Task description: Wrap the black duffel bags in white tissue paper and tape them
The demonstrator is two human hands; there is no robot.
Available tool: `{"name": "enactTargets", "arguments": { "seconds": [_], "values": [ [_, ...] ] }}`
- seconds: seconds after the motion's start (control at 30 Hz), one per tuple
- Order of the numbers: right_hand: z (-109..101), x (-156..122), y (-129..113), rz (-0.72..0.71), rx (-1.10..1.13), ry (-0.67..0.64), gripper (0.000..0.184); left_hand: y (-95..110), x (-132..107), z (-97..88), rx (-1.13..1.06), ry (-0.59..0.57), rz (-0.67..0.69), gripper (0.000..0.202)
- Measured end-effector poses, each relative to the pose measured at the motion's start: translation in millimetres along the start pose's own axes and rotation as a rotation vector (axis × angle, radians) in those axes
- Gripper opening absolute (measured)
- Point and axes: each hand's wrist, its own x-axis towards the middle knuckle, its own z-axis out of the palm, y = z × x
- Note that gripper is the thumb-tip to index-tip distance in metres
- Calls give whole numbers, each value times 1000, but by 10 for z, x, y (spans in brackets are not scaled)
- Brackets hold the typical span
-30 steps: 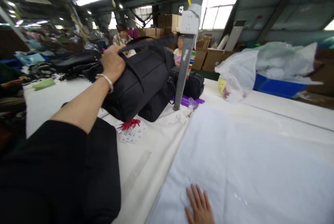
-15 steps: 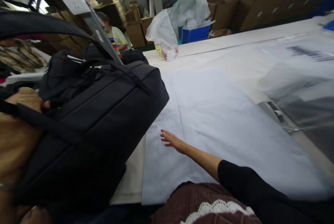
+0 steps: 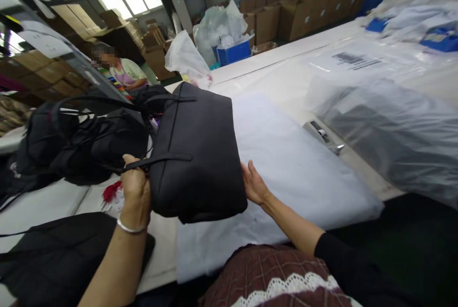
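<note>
A black handbag (image 3: 203, 154) with two straps is tilted on its side above the table, between my hands. My left hand (image 3: 136, 180) is closed at its top edge, by the lower strap; the fingertips are partly hidden. My right hand (image 3: 255, 184) holds the bottom of the bag from the right, thumb up and some fingers hidden behind it. Beneath the bag lies a pale plastic sheet or stack of bags (image 3: 286, 164). More black bags (image 3: 110, 140) lie to the left, and another black bag (image 3: 64, 254) is at the lower left.
A clear plastic bag with dark contents (image 3: 400, 140) lies to the right, beside a metal clip-like device (image 3: 322, 135). Red-and-white tags (image 3: 113, 195) lie near my left wrist. A blue bin (image 3: 234, 53) and a white plastic bag (image 3: 188, 58) stand behind. A person (image 3: 123, 70) works at the far left.
The black handbag has swung from the left towards the middle, over the pale sheet. My right hand has moved from above the sheet onto the bag's bottom. The view has shifted.
</note>
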Motion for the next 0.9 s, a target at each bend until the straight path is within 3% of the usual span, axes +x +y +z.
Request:
{"name": "enactTargets", "arguments": {
  "seconds": [0.1,0.23,0.33,0.43,0.63,0.9],
  "values": [
    [-167,15,-335,-60,90,77,63,237,-270,362,-194,-97,-59,38],
    [-570,-8,-691,-32,180,199,68,623,-533,723,-281,-355,-13,34],
    [-842,-18,-832,-102,247,258,72,768,-585,938,-333,-410,-31,38],
    [-958,59,-969,-176,298,236,76,767,-594,1161,-395,-395,-4,45],
    [-1087,456,-1280,-197,299,298,54,633,-770,1728,-274,-424,-21,43],
    [-1517,687,-1289,-116,368,369,45,676,-762,2357,-45,-582,24,41]
  ]
}}
